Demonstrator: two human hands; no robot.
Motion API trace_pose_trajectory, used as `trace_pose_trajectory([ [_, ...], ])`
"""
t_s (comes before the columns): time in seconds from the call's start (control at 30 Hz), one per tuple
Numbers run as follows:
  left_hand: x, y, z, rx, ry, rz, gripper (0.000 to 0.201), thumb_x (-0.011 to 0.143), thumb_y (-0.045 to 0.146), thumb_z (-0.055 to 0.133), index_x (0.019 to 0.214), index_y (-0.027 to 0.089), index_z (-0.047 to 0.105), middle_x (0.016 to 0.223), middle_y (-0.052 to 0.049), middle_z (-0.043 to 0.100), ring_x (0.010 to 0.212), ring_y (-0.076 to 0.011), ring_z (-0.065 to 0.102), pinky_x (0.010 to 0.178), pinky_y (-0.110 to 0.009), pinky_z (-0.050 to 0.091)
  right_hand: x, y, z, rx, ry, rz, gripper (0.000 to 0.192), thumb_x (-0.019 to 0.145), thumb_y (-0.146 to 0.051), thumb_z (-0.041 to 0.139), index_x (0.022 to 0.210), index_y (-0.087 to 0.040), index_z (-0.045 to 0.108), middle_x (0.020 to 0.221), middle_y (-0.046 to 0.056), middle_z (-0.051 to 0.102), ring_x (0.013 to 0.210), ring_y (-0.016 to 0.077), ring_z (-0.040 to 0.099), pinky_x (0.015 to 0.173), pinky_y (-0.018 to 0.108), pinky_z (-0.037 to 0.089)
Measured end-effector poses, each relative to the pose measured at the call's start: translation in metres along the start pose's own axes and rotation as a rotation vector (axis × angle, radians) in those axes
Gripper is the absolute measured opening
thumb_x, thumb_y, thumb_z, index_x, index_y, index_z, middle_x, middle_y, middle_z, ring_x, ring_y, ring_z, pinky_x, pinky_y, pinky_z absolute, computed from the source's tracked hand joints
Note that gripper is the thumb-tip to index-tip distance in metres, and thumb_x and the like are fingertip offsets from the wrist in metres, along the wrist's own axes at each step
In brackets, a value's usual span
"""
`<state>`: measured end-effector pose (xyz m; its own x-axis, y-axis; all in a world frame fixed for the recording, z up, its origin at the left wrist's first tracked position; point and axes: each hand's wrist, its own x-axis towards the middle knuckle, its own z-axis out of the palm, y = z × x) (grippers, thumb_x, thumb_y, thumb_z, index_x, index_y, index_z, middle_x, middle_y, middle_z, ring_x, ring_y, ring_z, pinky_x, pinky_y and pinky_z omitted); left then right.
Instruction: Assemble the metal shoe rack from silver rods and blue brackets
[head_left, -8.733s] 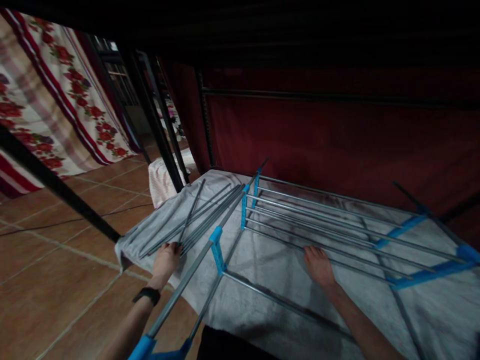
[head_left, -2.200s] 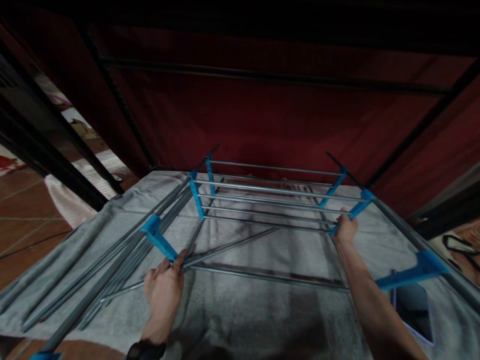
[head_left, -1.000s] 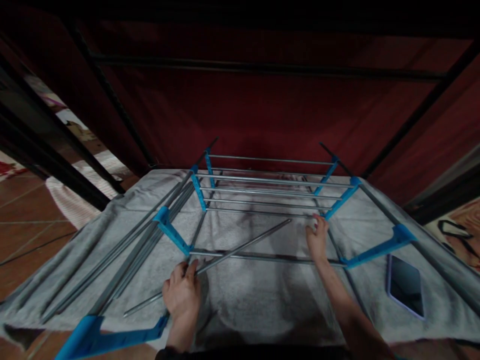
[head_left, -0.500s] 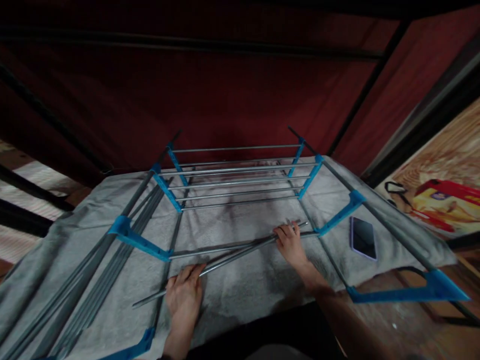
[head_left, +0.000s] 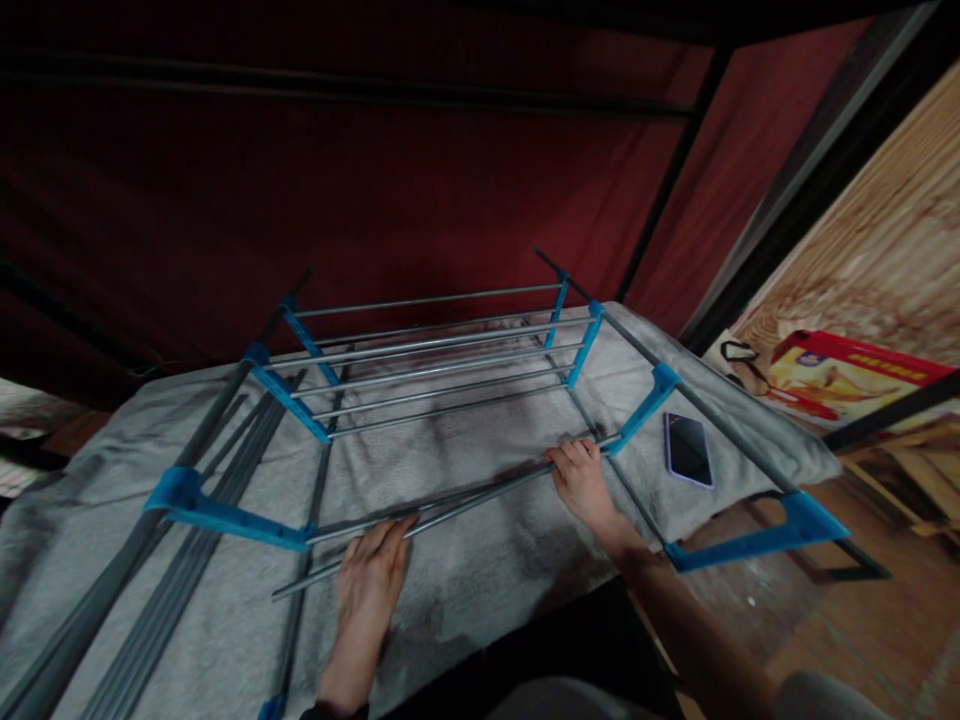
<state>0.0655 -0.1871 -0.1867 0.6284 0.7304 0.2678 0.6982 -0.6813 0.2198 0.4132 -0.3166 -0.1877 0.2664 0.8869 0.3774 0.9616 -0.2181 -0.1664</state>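
A thin metal tube [head_left: 465, 507] lies at a slant across the front of a partly built rack of grey tubes and blue plastic brackets. My left hand [head_left: 371, 570] is closed over it near its left end, which sticks out free past the hand. My right hand [head_left: 581, 485] grips its other end beside the right blue bracket [head_left: 641, 410]; whether the tip sits in the bracket I cannot tell. Close behind runs another crossbar [head_left: 337, 531], coming from the left blue bracket [head_left: 232, 518]. Several crossbars [head_left: 450, 345] span the rack's far part.
Loose grey tubes [head_left: 180, 570] lie bundled at left on the grey blanket [head_left: 465, 620]. A phone [head_left: 688, 450] rests right of the rack. Beyond it are a red and yellow box [head_left: 847, 370] and a dark red cloth wall [head_left: 420, 190].
My view has turned, shifting the rack leftward. The held tube's right end has come up against the right bracket, and its left end lies nearer the crossbar. Both hands keep their hold.
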Motion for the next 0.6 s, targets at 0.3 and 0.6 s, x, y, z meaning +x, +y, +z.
trace_pose_trajectory([
  [0.3, 0.008, -0.001, -0.005, -0.011, 0.042, 0.063, 0.042, 0.102, 0.038, 0.036, 0.119, 0.023, 0.071, 0.105, -0.006, 0.077, 0.096, -0.0236, 0.069, 0.087, -0.038, 0.048, 0.001, -0.001, -0.007, 0.036, 0.015, 0.011, 0.029, 0.089, -0.009, 0.048, 0.103, -0.022, 0.07, 0.096, 0.006, 0.067, 0.096, 0.0236, 0.054, 0.098, 0.041, 0.033],
  [0.6, 0.016, 0.006, -0.015, 0.013, 0.006, 0.082, 0.043, 0.103, 0.039, 0.036, 0.122, 0.023, 0.071, 0.099, -0.005, 0.076, 0.091, -0.0224, 0.068, 0.085, -0.037, 0.045, 0.002, 0.003, -0.007, 0.034, 0.041, -0.006, 0.026, 0.091, -0.011, 0.049, 0.103, -0.022, 0.07, 0.096, 0.007, 0.068, 0.096, 0.0247, 0.055, 0.098, 0.043, 0.034],
])
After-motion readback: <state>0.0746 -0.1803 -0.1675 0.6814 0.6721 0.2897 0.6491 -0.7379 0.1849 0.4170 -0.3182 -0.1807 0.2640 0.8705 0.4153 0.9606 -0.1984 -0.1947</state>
